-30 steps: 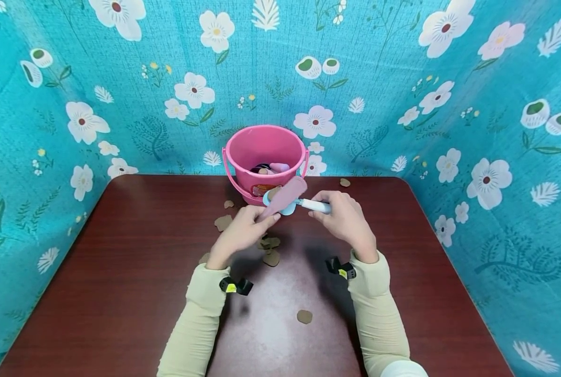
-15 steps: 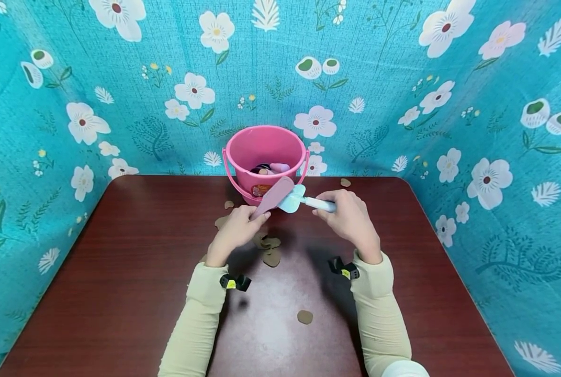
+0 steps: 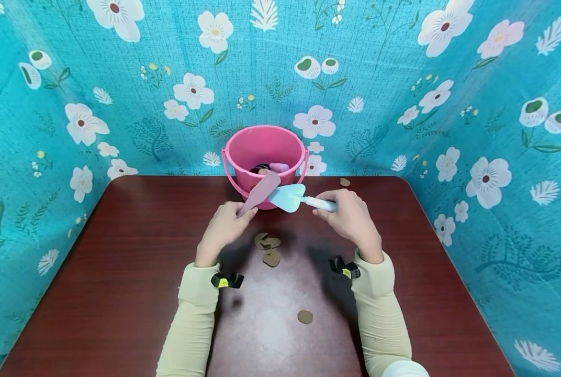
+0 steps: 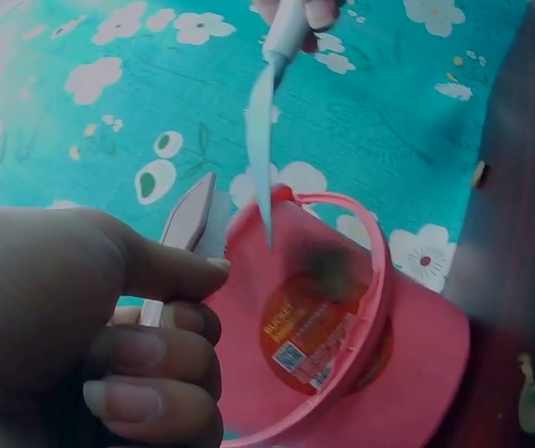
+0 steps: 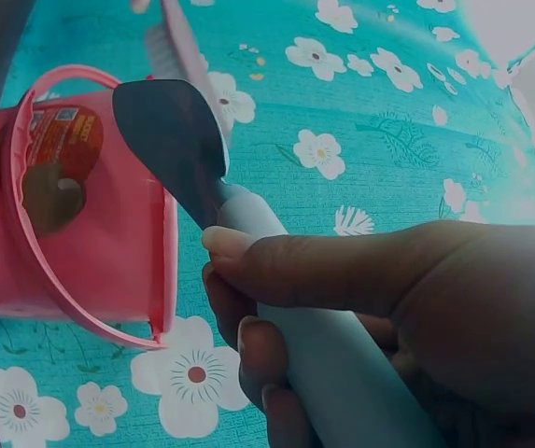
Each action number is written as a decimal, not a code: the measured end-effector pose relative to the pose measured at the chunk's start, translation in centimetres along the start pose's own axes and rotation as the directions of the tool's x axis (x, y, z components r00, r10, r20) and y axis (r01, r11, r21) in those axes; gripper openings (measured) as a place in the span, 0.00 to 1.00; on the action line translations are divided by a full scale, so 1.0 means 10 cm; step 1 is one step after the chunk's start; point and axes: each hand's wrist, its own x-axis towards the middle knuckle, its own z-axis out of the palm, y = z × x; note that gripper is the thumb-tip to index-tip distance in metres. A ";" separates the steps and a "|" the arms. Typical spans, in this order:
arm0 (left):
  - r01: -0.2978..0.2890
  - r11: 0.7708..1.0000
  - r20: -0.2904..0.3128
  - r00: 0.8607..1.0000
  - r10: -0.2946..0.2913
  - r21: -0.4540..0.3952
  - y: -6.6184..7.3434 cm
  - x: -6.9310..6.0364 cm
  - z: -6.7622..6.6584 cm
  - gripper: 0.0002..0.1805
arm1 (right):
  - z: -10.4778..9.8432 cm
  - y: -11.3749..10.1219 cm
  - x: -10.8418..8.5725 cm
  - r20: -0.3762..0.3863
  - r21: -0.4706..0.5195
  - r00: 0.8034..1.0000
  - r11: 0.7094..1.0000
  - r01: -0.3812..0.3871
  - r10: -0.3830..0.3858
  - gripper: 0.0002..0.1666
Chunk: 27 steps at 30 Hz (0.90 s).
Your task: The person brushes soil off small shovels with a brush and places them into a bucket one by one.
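Observation:
My left hand (image 3: 224,229) pinches a pink brush (image 3: 264,189) by its handle; its pale bristles show in the right wrist view. Opposite it, my right hand (image 3: 348,217) grips the handle of a small light-blue trowel (image 3: 287,197). Brush head and trowel blade meet or overlap in the head view, in front of the pink bucket (image 3: 244,180); whether they touch I cannot tell. On the blade's visible face lies nothing. A blurred brown piece (image 5: 54,201) shows before the bucket's label in both wrist views, seemingly in the air. Both hands have curled fingers around their handles.
Several flat brown pieces (image 3: 271,257) lie in the middle of the dark red table (image 3: 134,246). One brown piece (image 3: 305,317) is nearer the front, another piece (image 3: 345,182) at the back right. Inside the bucket are a pinkish item (image 3: 279,167) and dark items. Flowered blue cloth (image 3: 379,78) surrounds the table.
The brown piece seen on the trowel a second ago is off it. My left hand has drawn the brush left, away from the blade. The trowel has tilted and shifted slightly right.

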 end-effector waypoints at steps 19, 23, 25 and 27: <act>-0.071 0.994 0.042 0.996 0.075 -0.086 0.12 0.00 0.20 0.20 | 0.00 -0.03 0.00 -0.024 0.027 0.999 0.999 0.028 -0.028 0.13; -0.009 1.000 -0.022 1.000 0.009 0.011 0.07 0.00 0.13 0.19 | -0.02 -0.03 -0.01 -0.012 0.048 1.000 0.999 0.017 -0.017 0.14; 0.003 1.000 -0.046 0.999 -0.002 0.021 0.05 0.00 0.10 0.18 | -0.02 -0.04 -0.01 -0.008 0.060 1.000 0.998 0.016 -0.015 0.14; -0.003 1.000 -0.054 0.999 0.003 0.004 0.04 0.00 0.07 0.19 | -0.02 -0.05 -0.02 -0.005 0.068 1.000 0.998 0.017 -0.017 0.14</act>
